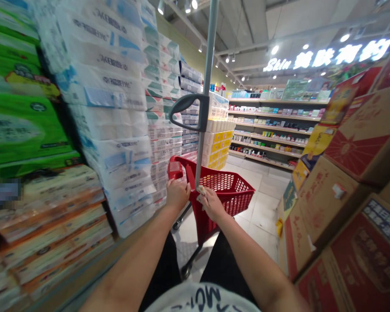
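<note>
Cart: We have a red plastic shopping cart (242,200) with hole-patterned basket walls ahead of us, on a floor of pale tiles (263,216); 2 small dark wheels (186,272) show beneath it.
Left hand: We see the left hand (178,193) closed, fingers curled at the cart's rear, just below a blocky red handle end (174,169); exactly which part lies inside the grip, we cannot tell.
Right hand: We see the right hand (212,204) pinching a crumpled off-white cloth or tissue (201,191) between thumb and fingers, over the cart's rear rim.
Pole: A slim grey pole (211,52) slants up from beside the cloth to the top of our view, with a dark grey looped handle (203,113) on it, above the basket.
Left side: We stand near tall stacks of white-and-blue plastic-wrapped paper packs (126,86), bright green wrapped packs (22,125) and, lower down, orange-and-white packs (61,234).
Right side: Brown-and-red cardboard cartons (328,199) are piled near us.
Back: Beyond the cart we see pale-edged shelves (279,101) lined with small goods, below a glowing white sign (303,60).
Clothes: Dark trousers (216,258) and a white top with black lettering (188,297) show below the forearms.
</note>
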`<control>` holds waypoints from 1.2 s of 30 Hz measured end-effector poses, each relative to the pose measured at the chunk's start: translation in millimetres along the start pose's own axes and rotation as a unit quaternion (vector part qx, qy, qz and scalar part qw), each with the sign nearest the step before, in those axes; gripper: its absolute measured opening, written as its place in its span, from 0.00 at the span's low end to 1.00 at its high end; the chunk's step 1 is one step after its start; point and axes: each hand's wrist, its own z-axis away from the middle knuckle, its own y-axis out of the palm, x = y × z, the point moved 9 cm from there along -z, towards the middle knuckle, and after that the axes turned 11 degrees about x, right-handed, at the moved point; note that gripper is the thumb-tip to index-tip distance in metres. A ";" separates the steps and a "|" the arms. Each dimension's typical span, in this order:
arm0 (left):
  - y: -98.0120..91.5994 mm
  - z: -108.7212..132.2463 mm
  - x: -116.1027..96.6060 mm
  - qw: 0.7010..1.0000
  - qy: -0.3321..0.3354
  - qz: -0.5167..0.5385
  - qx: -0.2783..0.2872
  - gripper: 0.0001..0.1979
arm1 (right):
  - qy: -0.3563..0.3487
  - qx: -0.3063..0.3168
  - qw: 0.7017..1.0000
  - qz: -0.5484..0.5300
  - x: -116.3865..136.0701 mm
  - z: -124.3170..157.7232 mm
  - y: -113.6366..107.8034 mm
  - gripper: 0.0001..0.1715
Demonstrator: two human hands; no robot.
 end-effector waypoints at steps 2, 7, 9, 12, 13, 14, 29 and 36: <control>-0.3 0.9 0.3 1.000 0.004 -0.008 -0.002 0.18 | 0.004 0.000 1.000 0.018 -0.4 -0.2 1.7 0.26; -1.0 5.2 -0.1 0.999 0.025 -0.024 -0.009 0.17 | 0.023 0.018 0.997 0.071 2.5 -2.8 5.7 0.29; -0.9 6.6 1.6 0.999 0.030 -0.025 -0.013 0.17 | 0.026 0.015 0.996 0.088 5.6 -3.1 6.3 0.29; -0.6 7.9 4.9 0.999 0.036 -0.024 -0.013 0.18 | 0.024 0.000 0.994 0.106 10.3 -0.5 7.7 0.31; -0.9 8.2 5.8 0.999 0.038 -0.025 -0.013 0.18 | 0.021 -0.003 0.994 0.110 11.9 0.7 8.5 0.31; -1.4 8.6 6.6 0.999 0.040 -0.026 -0.014 0.18 | 0.018 -0.006 0.994 0.112 13.4 2.1 9.5 0.31; -2.6 9.7 23.0 0.998 0.044 -0.016 -0.032 0.19 | -0.015 0.009 0.998 0.059 18.7 12.1 14.4 0.32; 1.4 5.8 26.0 0.999 0.035 -0.014 -0.010 0.19 | -0.028 0.067 0.996 -0.045 4.9 5.5 8.4 0.37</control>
